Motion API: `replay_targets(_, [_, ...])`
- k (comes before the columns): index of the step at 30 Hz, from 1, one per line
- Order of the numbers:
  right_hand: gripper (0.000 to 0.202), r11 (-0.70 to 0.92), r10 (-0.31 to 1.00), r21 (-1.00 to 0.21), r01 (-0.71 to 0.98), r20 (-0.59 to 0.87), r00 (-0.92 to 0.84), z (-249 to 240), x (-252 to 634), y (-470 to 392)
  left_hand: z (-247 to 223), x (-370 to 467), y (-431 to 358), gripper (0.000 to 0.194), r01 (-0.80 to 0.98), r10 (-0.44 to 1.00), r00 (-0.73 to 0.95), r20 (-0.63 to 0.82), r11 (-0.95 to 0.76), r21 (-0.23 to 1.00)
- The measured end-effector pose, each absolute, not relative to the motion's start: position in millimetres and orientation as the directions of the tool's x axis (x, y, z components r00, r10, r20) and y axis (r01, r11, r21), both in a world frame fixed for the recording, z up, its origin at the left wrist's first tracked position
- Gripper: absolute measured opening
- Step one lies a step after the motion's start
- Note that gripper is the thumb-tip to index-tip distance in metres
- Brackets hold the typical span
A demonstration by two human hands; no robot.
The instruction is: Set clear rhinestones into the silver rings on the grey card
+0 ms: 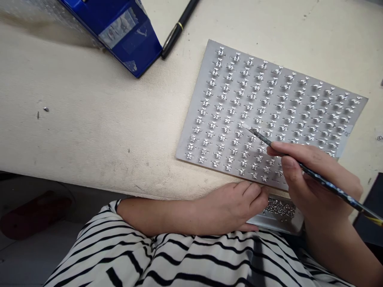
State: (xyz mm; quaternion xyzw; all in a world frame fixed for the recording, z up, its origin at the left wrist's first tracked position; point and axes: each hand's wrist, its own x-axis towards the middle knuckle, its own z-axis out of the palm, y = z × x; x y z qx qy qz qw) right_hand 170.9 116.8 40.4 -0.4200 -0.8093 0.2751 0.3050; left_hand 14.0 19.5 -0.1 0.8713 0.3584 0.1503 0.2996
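A thin dark brush-like tool is pinched between the thumb and fingers of my right hand. Its pale tip is at one of the small shiny metal pieces set in rows on a grey board. Below the board's front edge, my left hand has its fingers curled at a shallow metal tray, apparently gripping its left end; the thumb is partly hidden. Many tiny silvery bits lie in that tray.
A blue box stands at the upper left, with a black pen beside it. Clear plastic lies left of the box. A small metal bit is on the table. Something dark sits at the right edge.
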Motion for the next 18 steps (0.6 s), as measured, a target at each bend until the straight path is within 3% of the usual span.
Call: replay_targets(18, [0.045, 0.446, 0.876, -0.686, 0.575, 0.203, -0.437, 45.3, 163.0, 113.8, 1.3, 12.8, 20.6, 0.070, 0.524, 0.709, 0.704, 0.034, -0.552, 0.649])
